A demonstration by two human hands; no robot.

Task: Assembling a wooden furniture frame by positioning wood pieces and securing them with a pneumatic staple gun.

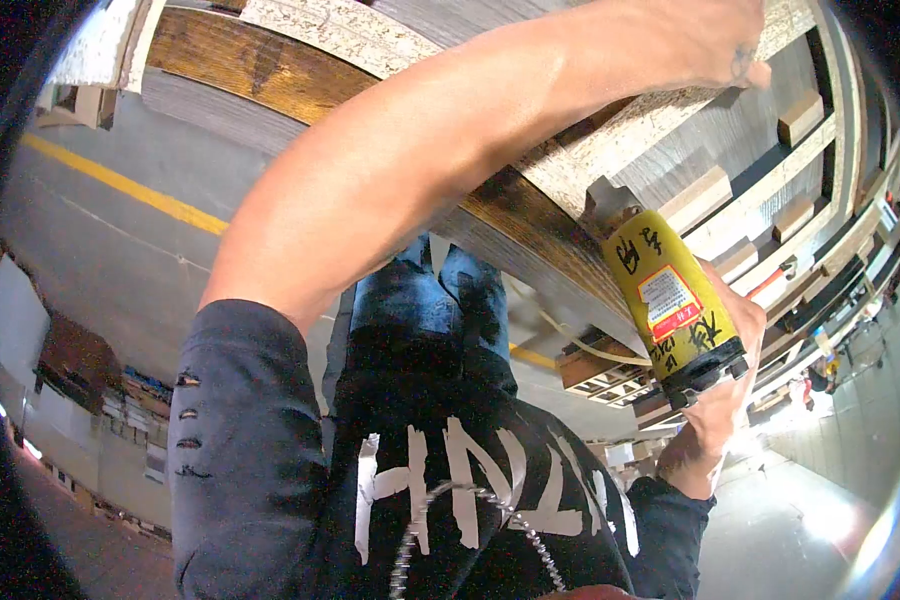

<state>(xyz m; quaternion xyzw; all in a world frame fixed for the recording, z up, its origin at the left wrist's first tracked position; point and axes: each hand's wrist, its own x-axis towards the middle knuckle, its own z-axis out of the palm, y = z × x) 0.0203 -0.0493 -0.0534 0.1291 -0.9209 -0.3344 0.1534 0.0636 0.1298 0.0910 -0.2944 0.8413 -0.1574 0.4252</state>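
My right hand (pixel 748 325) is wrapped round a yellow nail gun (pixel 660 260), its handle side partly hidden by the tool's body. The gun has a black end cap towards me, a paper label, dark handwriting and a dark metal nose lying over a chipboard strip (pixel 625 140). Stretched across the work from the left, my left arm ends in my left hand (pixel 725 45) at the far right, at the chipboard. The fingers of that hand run out of view at the top, so its grip is hidden. A brown-stained board (pixel 260 65) runs beneath the arm.
Short wooden blocks (pixel 700 195) sit in rows between chipboard strips on the right of the frame. Grey boards (pixel 210 110) lie alongside the stained one. A yellow floor line (pixel 130 185) crosses the left, and stacked panels (pixel 100 440) stand beyond it.
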